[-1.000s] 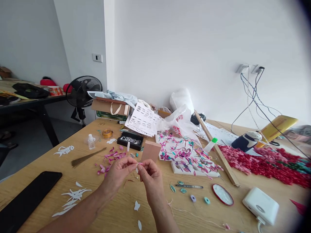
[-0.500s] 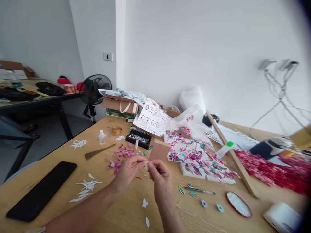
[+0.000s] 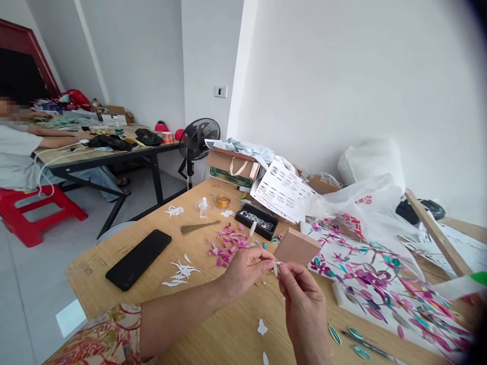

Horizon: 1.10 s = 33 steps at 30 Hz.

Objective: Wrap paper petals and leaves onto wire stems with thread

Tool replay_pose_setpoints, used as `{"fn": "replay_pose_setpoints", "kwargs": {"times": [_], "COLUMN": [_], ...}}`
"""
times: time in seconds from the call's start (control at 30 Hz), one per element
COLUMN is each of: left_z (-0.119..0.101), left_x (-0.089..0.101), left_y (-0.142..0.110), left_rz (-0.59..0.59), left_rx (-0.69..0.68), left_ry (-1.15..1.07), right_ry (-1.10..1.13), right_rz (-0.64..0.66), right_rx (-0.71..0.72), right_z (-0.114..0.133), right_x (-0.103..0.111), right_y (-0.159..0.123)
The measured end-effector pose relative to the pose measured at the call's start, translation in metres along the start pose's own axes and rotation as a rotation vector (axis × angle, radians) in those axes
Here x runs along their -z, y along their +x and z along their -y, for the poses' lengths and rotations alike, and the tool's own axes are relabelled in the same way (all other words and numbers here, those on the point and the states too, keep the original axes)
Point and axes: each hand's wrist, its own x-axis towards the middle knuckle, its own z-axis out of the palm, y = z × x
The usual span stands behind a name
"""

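Observation:
My left hand (image 3: 245, 268) and my right hand (image 3: 300, 291) meet above the wooden table (image 3: 213, 334), both pinching a small white paper piece (image 3: 276, 267) between their fingertips. A heap of pink paper petals (image 3: 227, 245) lies just beyond my left hand. A brown block (image 3: 297, 247) stands just behind the fingertips. The white board with pink and teal paper flowers (image 3: 376, 274) lies to the right. White cut-out scraps (image 3: 179, 272) lie left of my left forearm.
A black phone (image 3: 138, 259) lies near the table's left edge. A small bottle (image 3: 204, 207), a gold wire spool (image 3: 222, 201), a black tray (image 3: 257, 221), printed sheets (image 3: 283, 191) and plastic bags (image 3: 361, 195) crowd the back. A fan (image 3: 198, 142) stands behind. A person (image 3: 15, 147) sits at another table.
The view has swung left, bringing the far table and a seated person into sight. Both hands stay pinched together on the small white piece.

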Motion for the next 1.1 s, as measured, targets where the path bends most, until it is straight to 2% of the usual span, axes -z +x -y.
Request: {"fn": "replay_pose_setpoints", "kwargs": {"times": [0.5,0.83,1.1], "left_z": [-0.001,-0.001,-0.003], "left_x": [0.004,0.005,0.011], "left_y": [0.002,0.002,0.004], "left_rz": [-0.019,-0.027,-0.055], "left_rx": [-0.093,-0.103,-0.168], "left_ry": [0.19,0.258,0.39], "right_ry": [0.03,0.038,0.006], "right_rz": [0.004,0.008,0.067], "right_rx": [-0.039,-0.048,-0.082], "right_z": [-0.003,-0.004,-0.008], "right_x": [-0.003,-0.006,-0.013], "right_y": [-0.001,-0.001,-0.004]}}
